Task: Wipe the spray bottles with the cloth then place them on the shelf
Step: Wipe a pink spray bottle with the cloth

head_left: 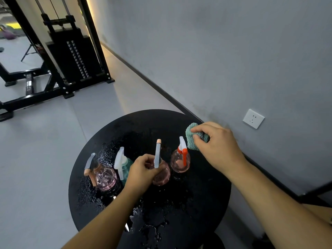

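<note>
Four spray bottles (162,174) in a row on a wet black table (206,194). Left hand (142,172) curled round the neck of the third bottle; right hand (218,145) pinching a bunched teal cloth (191,139) above the red-triggered bottle (180,161).

Teal bottle (128,166) half hidden behind left hand (142,172)

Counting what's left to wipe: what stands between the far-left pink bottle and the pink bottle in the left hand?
One teal bottle with a white sprayer, seen in the head view.
</note>
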`<state>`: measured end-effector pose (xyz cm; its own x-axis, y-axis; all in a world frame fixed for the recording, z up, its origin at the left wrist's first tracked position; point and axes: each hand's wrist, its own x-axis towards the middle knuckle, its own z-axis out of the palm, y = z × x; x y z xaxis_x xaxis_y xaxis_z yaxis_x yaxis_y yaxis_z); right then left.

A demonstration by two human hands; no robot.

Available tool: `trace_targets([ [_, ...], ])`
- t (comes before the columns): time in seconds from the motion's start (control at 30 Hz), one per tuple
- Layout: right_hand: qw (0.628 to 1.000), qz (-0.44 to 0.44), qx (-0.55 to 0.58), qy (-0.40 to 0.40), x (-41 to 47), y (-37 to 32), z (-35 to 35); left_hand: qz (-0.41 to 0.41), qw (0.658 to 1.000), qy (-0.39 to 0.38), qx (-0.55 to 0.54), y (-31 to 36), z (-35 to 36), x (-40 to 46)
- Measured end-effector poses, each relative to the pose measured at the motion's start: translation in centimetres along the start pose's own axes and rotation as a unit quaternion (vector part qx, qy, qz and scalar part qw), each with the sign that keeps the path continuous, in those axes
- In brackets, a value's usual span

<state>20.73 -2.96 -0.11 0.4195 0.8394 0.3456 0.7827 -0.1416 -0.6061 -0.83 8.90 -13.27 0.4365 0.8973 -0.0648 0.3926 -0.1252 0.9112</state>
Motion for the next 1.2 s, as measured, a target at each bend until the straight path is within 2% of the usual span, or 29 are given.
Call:
trace_targets([
  [0.07, 1.000, -0.006, -0.006, -0.001, 0.0, 0.0, 0.0, -0.001, 1.000, -0.005, -0.003, -0.3, 0.0, 0.1],
  [0.2, 1.000, -0.014, -0.010, -0.003, -0.1, 0.1, 0.0, 0.008, 0.996, -0.086, -0.008, -0.1, -0.7, 0.8],
  [0.3, 1.000, -0.017, -0.012, -0.003, -0.1, 0.2, 0.0, 0.005, 0.994, -0.110, -0.021, 0.3, -1.4, 1.2],
  [0.67, 1.000, -0.025, 0.003, 0.006, -0.2, 0.1, 0.0, 0.000, 0.992, -0.114, 0.055, 1.4, -0.5, 0.8],
  [0.8, 1.000, -0.020, 0.002, 0.008, -0.1, 0.0, -0.2, -0.017, 0.993, -0.113, 0.039, 1.8, -0.3, 0.6],
  [0.93, 1.000, -0.021, 0.010, 0.006, 0.0, -0.3, -0.4, -0.014, 0.996, -0.089, -0.003, 2.7, -0.8, 0.1],
  [1.03, 1.000, -0.021, 0.017, 0.010, 0.0, -0.4, -0.6, 0.000, 0.998, -0.042, -0.045, 5.2, -2.0, -0.2],
  [1.2, 0.999, -0.017, 0.025, 0.020, 0.2, -0.8, -0.9, -0.024, 0.979, 0.041, -0.197, 9.8, -5.2, -1.0],
])
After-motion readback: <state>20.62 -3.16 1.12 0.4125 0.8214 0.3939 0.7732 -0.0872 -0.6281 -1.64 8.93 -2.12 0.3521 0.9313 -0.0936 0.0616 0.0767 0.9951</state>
